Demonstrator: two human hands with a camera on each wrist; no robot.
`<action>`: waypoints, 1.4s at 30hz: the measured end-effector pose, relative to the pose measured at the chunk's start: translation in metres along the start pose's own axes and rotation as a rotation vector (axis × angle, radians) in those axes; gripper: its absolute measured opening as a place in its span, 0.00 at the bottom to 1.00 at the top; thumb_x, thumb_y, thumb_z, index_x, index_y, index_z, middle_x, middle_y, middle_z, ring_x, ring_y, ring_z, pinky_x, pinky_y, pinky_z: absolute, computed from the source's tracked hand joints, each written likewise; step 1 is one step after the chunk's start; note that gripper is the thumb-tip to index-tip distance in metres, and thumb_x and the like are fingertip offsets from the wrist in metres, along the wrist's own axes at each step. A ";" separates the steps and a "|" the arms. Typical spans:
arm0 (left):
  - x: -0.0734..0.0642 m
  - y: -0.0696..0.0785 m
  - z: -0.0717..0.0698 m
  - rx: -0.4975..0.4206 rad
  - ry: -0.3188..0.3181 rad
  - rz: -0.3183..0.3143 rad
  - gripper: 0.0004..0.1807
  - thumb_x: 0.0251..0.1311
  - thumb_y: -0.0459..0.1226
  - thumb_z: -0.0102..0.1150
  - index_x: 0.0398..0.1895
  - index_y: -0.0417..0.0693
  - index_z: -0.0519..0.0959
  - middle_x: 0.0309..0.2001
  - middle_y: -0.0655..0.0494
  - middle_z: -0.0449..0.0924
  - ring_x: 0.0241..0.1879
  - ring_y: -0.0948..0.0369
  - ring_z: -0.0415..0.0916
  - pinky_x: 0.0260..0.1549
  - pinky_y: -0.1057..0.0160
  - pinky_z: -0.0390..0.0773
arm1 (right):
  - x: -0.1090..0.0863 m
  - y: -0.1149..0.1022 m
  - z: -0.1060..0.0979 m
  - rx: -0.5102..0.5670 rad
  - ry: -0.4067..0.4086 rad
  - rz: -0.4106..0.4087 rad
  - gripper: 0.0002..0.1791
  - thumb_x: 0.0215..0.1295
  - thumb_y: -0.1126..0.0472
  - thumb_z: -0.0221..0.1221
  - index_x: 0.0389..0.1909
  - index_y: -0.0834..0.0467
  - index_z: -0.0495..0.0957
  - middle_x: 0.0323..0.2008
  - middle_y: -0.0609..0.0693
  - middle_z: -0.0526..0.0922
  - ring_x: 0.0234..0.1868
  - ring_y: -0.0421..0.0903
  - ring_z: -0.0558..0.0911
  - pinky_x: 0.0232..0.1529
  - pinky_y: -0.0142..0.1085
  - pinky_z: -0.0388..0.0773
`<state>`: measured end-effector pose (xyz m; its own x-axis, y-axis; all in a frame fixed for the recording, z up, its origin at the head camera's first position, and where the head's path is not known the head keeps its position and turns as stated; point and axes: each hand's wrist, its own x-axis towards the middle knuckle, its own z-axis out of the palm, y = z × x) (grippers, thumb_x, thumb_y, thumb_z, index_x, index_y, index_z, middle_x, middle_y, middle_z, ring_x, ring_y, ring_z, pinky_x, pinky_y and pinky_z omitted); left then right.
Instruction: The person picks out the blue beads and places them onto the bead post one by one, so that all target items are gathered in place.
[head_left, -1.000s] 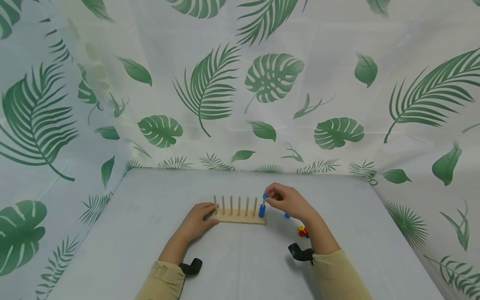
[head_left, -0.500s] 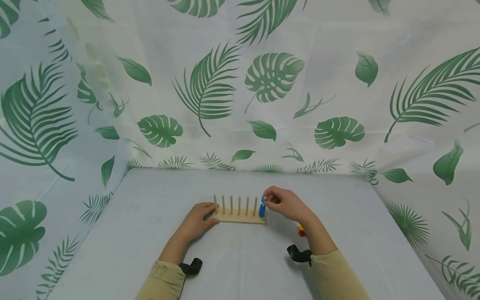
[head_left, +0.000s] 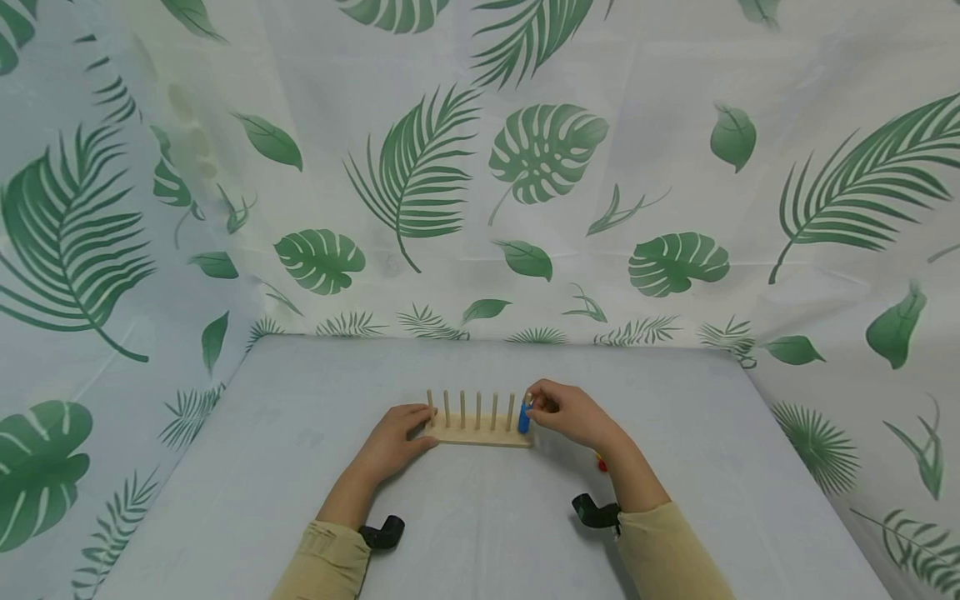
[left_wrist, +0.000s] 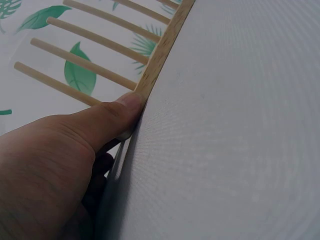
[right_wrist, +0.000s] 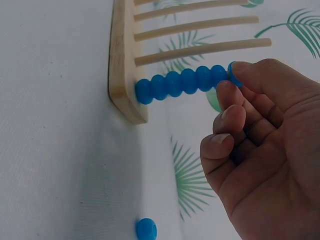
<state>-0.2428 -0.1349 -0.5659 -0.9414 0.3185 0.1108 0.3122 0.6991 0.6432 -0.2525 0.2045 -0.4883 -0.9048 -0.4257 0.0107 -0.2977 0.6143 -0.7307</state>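
Note:
A wooden peg rack (head_left: 480, 433) with a row of upright pegs stands on the table. On its rightmost peg sits a stack of several blue beads (right_wrist: 172, 84). My right hand (head_left: 573, 410) pinches one more blue bead (right_wrist: 233, 74) between thumb and index finger, at the top of that stack. The other fingers of this hand are curled loosely. My left hand (head_left: 393, 435) grips the rack's left end, its thumb (left_wrist: 131, 100) pressing on the front edge of the base; its other fingers are mostly hidden behind. The remaining pegs (left_wrist: 95, 37) are bare.
A loose blue bead (right_wrist: 146, 229) lies on the table right of the rack. Red and yellow beads (head_left: 602, 462) lie partly hidden by the right forearm. Leaf-printed cloth (head_left: 450, 208) hangs behind the white table (head_left: 480, 533).
My right hand has moved down along the rightmost peg, bringing the pinched blue bead down to the stack. The left hand has stayed at the rack's left end.

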 end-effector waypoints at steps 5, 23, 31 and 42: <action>0.001 0.000 0.001 -0.002 0.001 -0.002 0.31 0.60 0.47 0.68 0.66 0.49 0.75 0.66 0.51 0.74 0.69 0.49 0.65 0.70 0.46 0.66 | -0.001 0.001 0.001 0.008 -0.006 0.007 0.09 0.67 0.54 0.63 0.46 0.48 0.79 0.35 0.44 0.79 0.35 0.44 0.75 0.32 0.33 0.75; -0.001 0.004 -0.002 -0.009 -0.009 -0.010 0.31 0.60 0.47 0.67 0.66 0.49 0.74 0.66 0.51 0.73 0.69 0.48 0.65 0.70 0.46 0.65 | -0.007 0.012 -0.011 -0.033 0.003 0.044 0.11 0.68 0.55 0.62 0.49 0.47 0.79 0.34 0.43 0.80 0.33 0.44 0.75 0.30 0.33 0.75; -0.001 0.004 -0.002 -0.004 -0.010 -0.006 0.31 0.60 0.47 0.68 0.66 0.49 0.75 0.66 0.50 0.74 0.69 0.48 0.66 0.70 0.46 0.65 | -0.015 0.029 -0.023 -0.046 0.037 0.090 0.11 0.68 0.55 0.62 0.49 0.52 0.80 0.37 0.45 0.80 0.38 0.45 0.76 0.35 0.36 0.76; -0.001 0.003 -0.002 -0.005 -0.011 -0.005 0.31 0.60 0.47 0.67 0.66 0.49 0.75 0.66 0.51 0.73 0.69 0.48 0.66 0.70 0.46 0.66 | -0.022 0.061 -0.031 -0.072 -0.028 0.252 0.08 0.66 0.55 0.64 0.44 0.49 0.81 0.41 0.46 0.81 0.42 0.47 0.76 0.37 0.35 0.78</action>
<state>-0.2417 -0.1346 -0.5627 -0.9415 0.3221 0.0990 0.3068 0.6978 0.6473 -0.2603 0.2719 -0.5120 -0.9446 -0.2710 -0.1854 -0.0856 0.7484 -0.6576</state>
